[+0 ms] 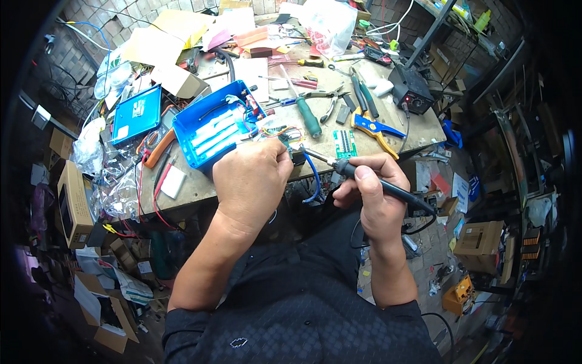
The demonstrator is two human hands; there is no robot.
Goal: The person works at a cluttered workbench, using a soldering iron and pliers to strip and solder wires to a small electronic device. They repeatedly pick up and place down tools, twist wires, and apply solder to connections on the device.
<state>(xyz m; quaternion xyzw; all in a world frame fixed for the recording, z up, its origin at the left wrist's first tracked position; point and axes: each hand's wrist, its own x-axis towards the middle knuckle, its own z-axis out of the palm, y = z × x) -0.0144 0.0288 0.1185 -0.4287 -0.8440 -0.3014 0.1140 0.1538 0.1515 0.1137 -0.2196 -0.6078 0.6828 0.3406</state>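
My right hand [381, 191] holds a soldering iron [344, 167] by its black handle, with the metal shaft pointing left toward small parts at the table's front edge. My left hand [251, 179] is a closed fist, fingertips turned away and hidden, beside thin coloured wires [290, 132]; what it grips cannot be made out. Behind it an open blue plastic box [191, 151] holds white cylinders and wires. A blue wire [316, 182] curves down between my hands. Just beyond the iron, a green circuit board [345, 144] lies on the table.
Blue-yellow wire strippers [377, 128], a green-handled screwdriver [308, 116] and pliers [362, 94] lie behind the board. A black soldering station [413, 90] stands at the right. Leftward are a blue lid [137, 113] and an orange-edged multimeter [159, 148]. Cardboard boxes [479, 244] stand below.
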